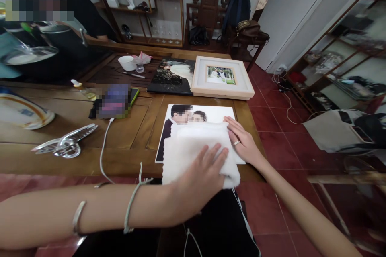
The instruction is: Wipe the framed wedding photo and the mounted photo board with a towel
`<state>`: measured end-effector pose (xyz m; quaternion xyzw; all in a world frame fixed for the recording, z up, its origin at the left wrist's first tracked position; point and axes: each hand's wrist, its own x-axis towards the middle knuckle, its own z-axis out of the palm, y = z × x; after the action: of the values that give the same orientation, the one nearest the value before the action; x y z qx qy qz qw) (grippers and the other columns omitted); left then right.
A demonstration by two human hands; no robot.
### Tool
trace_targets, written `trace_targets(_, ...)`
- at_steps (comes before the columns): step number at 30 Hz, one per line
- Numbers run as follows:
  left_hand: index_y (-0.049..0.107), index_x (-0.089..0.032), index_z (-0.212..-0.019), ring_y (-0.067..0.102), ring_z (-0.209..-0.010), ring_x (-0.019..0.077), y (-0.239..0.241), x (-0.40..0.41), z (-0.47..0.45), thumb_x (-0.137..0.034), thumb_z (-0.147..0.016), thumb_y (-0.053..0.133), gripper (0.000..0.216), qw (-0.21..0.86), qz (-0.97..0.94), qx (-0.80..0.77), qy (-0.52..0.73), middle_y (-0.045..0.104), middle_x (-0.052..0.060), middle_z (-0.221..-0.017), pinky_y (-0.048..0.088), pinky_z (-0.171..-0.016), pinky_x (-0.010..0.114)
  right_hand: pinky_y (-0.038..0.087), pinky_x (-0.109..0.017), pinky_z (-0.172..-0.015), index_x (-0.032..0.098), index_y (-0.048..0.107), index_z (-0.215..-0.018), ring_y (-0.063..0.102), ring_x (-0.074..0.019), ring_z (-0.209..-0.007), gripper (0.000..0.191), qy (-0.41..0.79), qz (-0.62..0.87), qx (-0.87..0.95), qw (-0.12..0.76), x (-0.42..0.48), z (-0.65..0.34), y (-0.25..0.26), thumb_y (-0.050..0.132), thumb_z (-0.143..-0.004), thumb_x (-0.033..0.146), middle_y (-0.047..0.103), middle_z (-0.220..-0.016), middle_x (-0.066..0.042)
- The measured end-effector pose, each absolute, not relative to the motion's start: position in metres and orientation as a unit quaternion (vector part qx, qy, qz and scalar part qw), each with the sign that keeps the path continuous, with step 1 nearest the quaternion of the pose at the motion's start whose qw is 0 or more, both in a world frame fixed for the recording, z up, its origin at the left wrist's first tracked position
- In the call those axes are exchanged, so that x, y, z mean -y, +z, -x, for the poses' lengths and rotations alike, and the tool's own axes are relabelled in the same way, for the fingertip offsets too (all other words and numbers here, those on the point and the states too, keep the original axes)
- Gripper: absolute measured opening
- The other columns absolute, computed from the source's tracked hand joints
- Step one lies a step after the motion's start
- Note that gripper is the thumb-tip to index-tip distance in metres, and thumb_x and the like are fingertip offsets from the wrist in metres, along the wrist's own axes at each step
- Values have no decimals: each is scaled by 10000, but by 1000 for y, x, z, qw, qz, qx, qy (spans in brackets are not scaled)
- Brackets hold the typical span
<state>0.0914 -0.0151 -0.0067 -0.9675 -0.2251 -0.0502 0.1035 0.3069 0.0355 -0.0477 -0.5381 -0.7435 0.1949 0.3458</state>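
A white cloth [187, 148] with a scalloped edge covers much of a photo panel [217, 113] showing two people close together. Flat on top of the cloth rests my left hand [200, 172], its fingers apart and pointing up and right. My right hand [243, 140], with a ring on one finger, lies at the panel's right side by the cloth. Its fingers are stretched out toward the upper left, and the cloth's edge meets it. The panel's lower middle is hidden under the cloth.
Behind the panel lie a framed wedding photo [249, 85] and a dark photo panel [157, 82]. On the wooden table [135, 152] are a phone [114, 100] with a white cable, a chrome winged ornament [68, 144] and a white cup [126, 63]. A person stands far left.
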Motion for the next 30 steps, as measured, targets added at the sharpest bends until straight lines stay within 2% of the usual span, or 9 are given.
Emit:
trace_targets(2, 697, -248, -1123, 379, -1376, 315, -4, -12, -94, -250, -922, 543, 253, 82, 963, 253, -46, 425, 98, -1488, 370, -1089, 474, 293, -496, -1179, 289, 509, -1375, 370, -215, -1405, 416, 200, 543, 738, 347, -35, -307, -48, 401, -981, 367, 475, -1465, -23)
trace_targets(5, 654, -155, -1185, 331, -1395, 344, 1, -63, -102, -141, -912, 505, 312, 57, 960, 272, -24, 372, 165, -1508, 354, -1092, 492, 280, -499, -1183, 256, 507, -1380, 362, -221, -1409, 430, 206, 542, 737, 348, -35, -307, -48, 385, -986, 378, 470, -1468, -40)
trace_targets(8, 630, -103, -1208, 285, -1411, 360, 5, -95, -108, -104, -911, 478, 334, 40, 966, 257, 0, 333, 191, -1522, 339, -1097, 506, 284, -508, -1179, 276, 487, -1394, 364, -224, -1408, 434, 206, 540, 735, 354, -35, -308, -47, 380, -987, 382, 478, -1463, -27)
trace_targets(11, 634, -108, -1216, 346, -1379, 375, 4, -80, -112, -118, -919, 469, 340, 70, 966, 247, 3, 375, 208, -1494, 366, -1074, 520, 285, -505, -1180, 290, 485, -1393, 365, -223, -1407, 433, 211, 536, 735, 356, -35, -308, -47, 368, -990, 394, 476, -1465, -15)
trace_targets(15, 673, -150, -1194, 454, -1300, 404, -3, -10, -116, -197, -918, 509, 324, 136, 957, 257, -22, 470, 201, -1428, 438, -1009, 540, 280, -478, -1189, 274, 513, -1373, 366, -209, -1407, 426, 216, 541, 730, 358, -35, -308, -48, 359, -994, 391, 480, -1462, -19)
trace_targets(19, 728, -158, -1102, 496, -1259, 417, -5, 29, -119, -266, -891, 554, 294, 135, 959, 244, -51, 524, 199, -1379, 466, -981, 558, 291, -469, -1187, 268, 526, -1363, 372, -198, -1404, 413, 217, 536, 728, 368, -35, -307, -48, 369, -994, 369, 493, -1452, -23)
trace_targets(22, 702, -205, -1147, 486, -1278, 393, 1, 10, -122, -215, -892, 542, 302, 119, 953, 278, -33, 493, 173, -1414, 473, -971, 563, 275, -467, -1192, 243, 529, -1361, 376, -207, -1401, 429, 230, 538, 719, 376, -33, -307, -45, 365, -992, 389, 482, -1460, -31)
trace_targets(26, 646, -162, -1219, 385, -1351, 398, 7, -38, -133, -190, -877, 556, 355, 87, 943, 322, -2, 423, 209, -1460, 401, -1029, 591, 281, -442, -1186, 239, 509, -1378, 416, -218, -1376, 457, 244, 549, 684, 413, -29, -308, -41, 347, -992, 422, 484, -1460, -32)
trace_targets(30, 685, -171, -1152, 330, -1376, 412, -4, -45, -143, -205, -912, 534, 285, 83, 955, 279, -60, 397, 207, -1479, 348, -1052, 626, 283, -418, -1185, 297, 509, -1374, 409, -206, -1380, 441, 265, 540, 663, 446, -28, -310, -42, 306, -1002, 421, 468, -1473, 21)
